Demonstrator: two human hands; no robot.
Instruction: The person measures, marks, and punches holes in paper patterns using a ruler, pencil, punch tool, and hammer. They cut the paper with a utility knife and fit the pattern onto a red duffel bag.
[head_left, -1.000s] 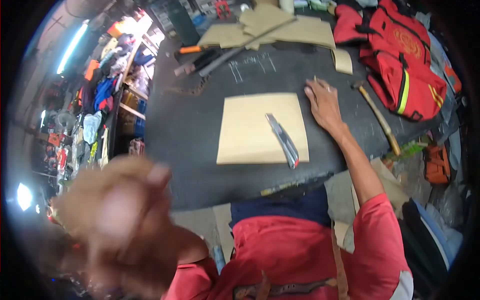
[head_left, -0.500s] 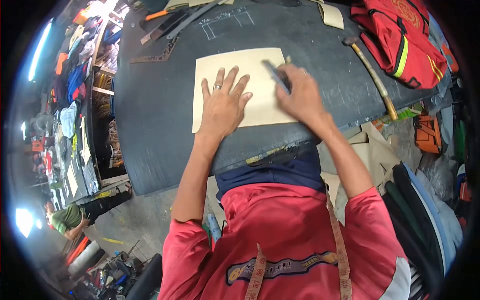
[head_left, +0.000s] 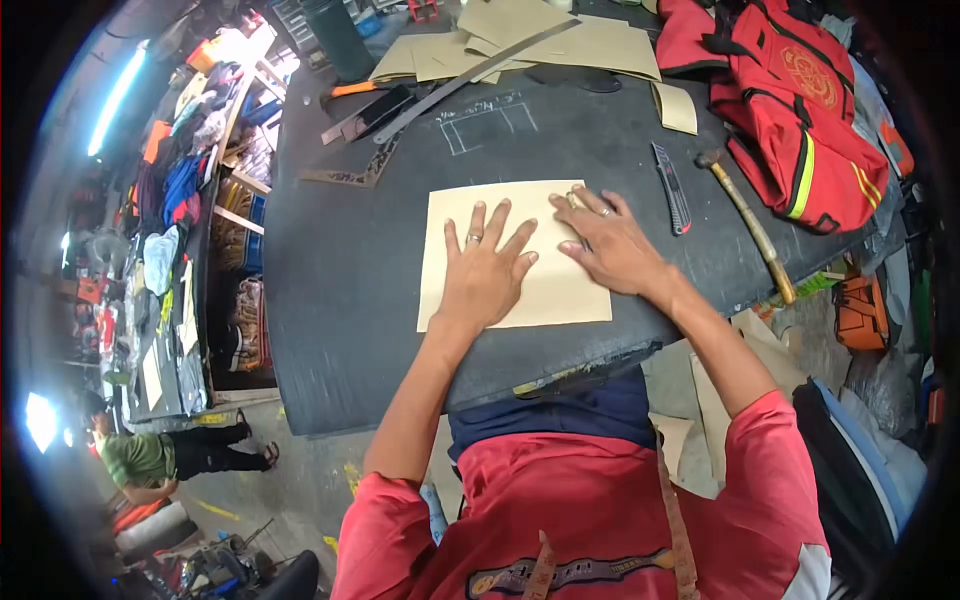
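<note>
A cream rectangular sheet (head_left: pixel 545 295) lies flat on the dark table (head_left: pixel 340 260). Pressed on its middle, my left hand (head_left: pixel 484 275) has its fingers spread and holds nothing. My right hand (head_left: pixel 615 245) rests on the sheet's upper right part, with a small yellowish object (head_left: pixel 573 200) at its fingers; its exact kind is too small to tell. To the right of the sheet lies a grey utility knife (head_left: pixel 672 190), touched by neither hand. A wooden-handled hammer (head_left: pixel 750 225) is farther right.
Metal rulers (head_left: pixel 470 85) and an orange-handled tool (head_left: pixel 355 89) lie at the back left, near stacked cream sheets (head_left: pixel 600 50). A red bag (head_left: pixel 800 130) sits at the back right. A person (head_left: pixel 150 455) is on the far left beyond the table.
My left hand has come from the near left onto the sheet. The knife, first on the sheet and then in my right hand, now lies on the table at the right.
</note>
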